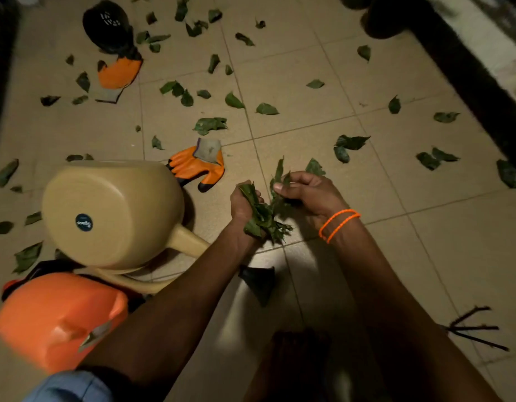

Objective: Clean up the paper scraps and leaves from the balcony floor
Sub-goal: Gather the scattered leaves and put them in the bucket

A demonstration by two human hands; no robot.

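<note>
Both forearms reach forward over the tiled floor (323, 82), hands close together. The left hand (243, 204) curls around a bunch of leaves (264, 220), its long axis running away from the person; the right hand (307, 194) (orange bands at the wrist) pinches more leaves pointing upward.

A home balcony, dimly lit — beige tiled floor (323, 91) strewn with green leaves (210, 125), dark raised ledge (465, 74) along the right edge. Gardening gear about: cream watering can (111, 213) on its side, orange can (56, 317), orange work gloves (197, 166), dark pots (393, 15) — household plant-keeping clutter.
</note>
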